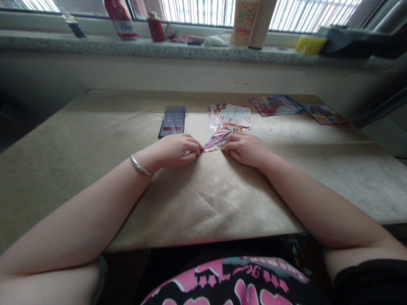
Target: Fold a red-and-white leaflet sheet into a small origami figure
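Note:
A printed sheet of paper [217, 139], partly folded into a slanted, pointed flap, lies on the table between my hands. My left hand [178, 150] has its fingertips closed at the paper's left corner. Opposite it, my right hand [244, 148] pinches the right edge with thumb and fingers. Just beyond the paper is a loose pile of printed leaflets [233, 115], white with red and orange marks. A phone [172, 123] lies past my left hand, its screen lit and partly blurred out.
Two stacks of colourful cards, a larger stack [276, 105] and a smaller stack [324, 114], lie at the table's back right. On the stone windowsill [190, 51] stand a pink bottle [121, 19], a red container [155, 27], a patterned cup [244, 23] and a yellow item [310, 44].

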Demonstrator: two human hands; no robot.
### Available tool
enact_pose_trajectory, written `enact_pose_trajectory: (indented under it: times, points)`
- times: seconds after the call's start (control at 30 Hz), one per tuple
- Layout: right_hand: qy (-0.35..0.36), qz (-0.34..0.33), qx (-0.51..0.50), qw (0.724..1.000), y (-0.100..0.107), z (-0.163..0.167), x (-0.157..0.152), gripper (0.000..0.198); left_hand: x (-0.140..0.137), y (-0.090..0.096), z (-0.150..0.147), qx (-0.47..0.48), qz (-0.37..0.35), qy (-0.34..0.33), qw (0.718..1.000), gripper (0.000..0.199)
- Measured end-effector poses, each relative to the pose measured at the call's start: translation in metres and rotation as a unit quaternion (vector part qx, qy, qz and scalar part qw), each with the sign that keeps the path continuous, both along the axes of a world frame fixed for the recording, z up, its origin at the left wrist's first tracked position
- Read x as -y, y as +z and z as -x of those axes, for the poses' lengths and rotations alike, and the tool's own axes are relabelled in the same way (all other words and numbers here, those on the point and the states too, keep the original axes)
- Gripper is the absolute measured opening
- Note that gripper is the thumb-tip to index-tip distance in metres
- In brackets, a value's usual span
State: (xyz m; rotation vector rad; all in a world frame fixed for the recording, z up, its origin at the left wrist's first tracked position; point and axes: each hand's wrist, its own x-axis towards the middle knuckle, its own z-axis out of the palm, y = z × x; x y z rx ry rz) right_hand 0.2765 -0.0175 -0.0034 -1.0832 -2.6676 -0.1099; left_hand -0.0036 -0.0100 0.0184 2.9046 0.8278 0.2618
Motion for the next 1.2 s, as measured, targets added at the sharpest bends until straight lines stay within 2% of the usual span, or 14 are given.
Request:
enact_pose_trajectory:
  times: [0.27, 0.53, 0.8, 1.2]
  points:
    - [0.004, -0.021, 0.018, 1.000, -0.001, 0.003, 0.000, 0.030, -0.001, -0.001, 0.003, -0.008, -0.007, 0.005, 1.000, 0.025]
    - [0.072, -0.032, 0.005, 0.997, -0.007, 0.013, -0.004, 0.035, -0.001, -0.009, -0.005, -0.011, -0.049, 0.020, 0.999, 0.032]
    - [0.042, -0.025, 0.060, 0.997, 0.003, 0.008, -0.001, 0.034, -0.003, -0.009, -0.001, 0.008, -0.030, 0.001, 1.000, 0.027]
    - [0.020, 0.020, 0.015, 0.999, 0.006, -0.020, -0.008, 0.034, -0.005, -0.012, 0.004, 0.039, -0.018, -0.001, 0.999, 0.024]
